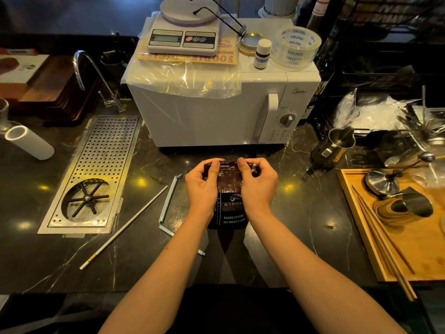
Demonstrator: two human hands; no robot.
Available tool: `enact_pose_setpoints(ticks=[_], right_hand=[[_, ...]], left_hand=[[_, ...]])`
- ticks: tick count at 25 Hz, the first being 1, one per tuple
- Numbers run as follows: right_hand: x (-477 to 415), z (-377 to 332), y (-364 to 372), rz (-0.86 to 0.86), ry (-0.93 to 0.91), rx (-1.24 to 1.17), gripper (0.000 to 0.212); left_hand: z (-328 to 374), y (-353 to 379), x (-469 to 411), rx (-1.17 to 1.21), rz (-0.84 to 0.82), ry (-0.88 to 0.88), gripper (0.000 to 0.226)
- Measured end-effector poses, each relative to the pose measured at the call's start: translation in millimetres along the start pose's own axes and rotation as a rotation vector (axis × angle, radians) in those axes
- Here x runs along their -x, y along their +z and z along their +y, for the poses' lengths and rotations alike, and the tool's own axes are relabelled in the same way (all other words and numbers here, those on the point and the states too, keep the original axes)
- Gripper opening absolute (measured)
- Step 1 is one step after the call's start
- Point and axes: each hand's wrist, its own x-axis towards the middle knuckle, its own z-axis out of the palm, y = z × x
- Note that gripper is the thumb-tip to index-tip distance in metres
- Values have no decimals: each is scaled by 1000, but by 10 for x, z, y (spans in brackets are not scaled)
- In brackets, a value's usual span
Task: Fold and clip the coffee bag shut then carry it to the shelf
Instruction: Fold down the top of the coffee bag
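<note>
**Two hands pinching the top of a coffee bag on a dark counter**

At the centre of the frame a dark coffee bag [230, 208] stands on a black marble counter [301, 213], just in front of a white microwave [212, 112]. White lettering on the bag's front reads "BAKED.COFFEE" and "NET.WEIGHT". Two bare forearms reach in from the bottom edge. The left hand [203, 186] grips the bag's upper left corner, thumb on the near face and fingers curled over the top edge. The right hand [258, 184] mirrors it on the upper right corner. Both hands are closed on the bag's top, which looks bent over towards the viewer.

Just left of the bag a pale, long bag clip [168, 201] lies on the counter, hinged open; its lower end passes under the left forearm. Further left lies a thin white rod [125, 226], and beyond it a perforated metal drain tray [96, 174] set into the counter.

On top of the microwave, at upper centre, sit a kitchen scale [184, 36], a small bottle [262, 53] and a roll of clear tape [297, 48]. At lower right is a wooden tray [409, 249] holding metal tools and chopsticks.
</note>
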Motion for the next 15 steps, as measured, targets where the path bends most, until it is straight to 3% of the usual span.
enact_pose_setpoints(ticks=[15], right_hand=[[-11,33,-57,-87,94,-61,29]], left_hand=[[44,-105,34,90,-132,-95,27]])
